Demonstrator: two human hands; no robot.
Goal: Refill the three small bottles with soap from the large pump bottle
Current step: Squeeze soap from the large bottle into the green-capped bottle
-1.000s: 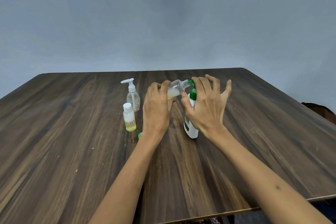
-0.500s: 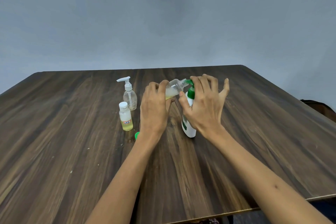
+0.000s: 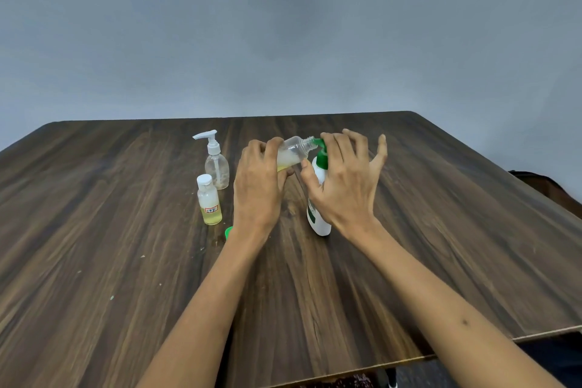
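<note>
Your left hand (image 3: 258,186) is gripping a tilted, uncapped small bottle (image 3: 294,153), its neck pointing toward 2 o'clock at the green pump (image 3: 321,151), while your right hand (image 3: 343,189) is pressing that pump with spread fingers, the large pump bottle (image 3: 318,217) standing on the table (image 3: 94,230).

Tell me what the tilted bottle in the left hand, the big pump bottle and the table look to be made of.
Tilted bottle: clear plastic, probably; the pale liquid shows through its wall.
Big pump bottle: opaque white plastic by its smooth look, with a green pump.
Table: dark wood-grain top, matte; solid wood or printed laminate, cannot tell.
</note>
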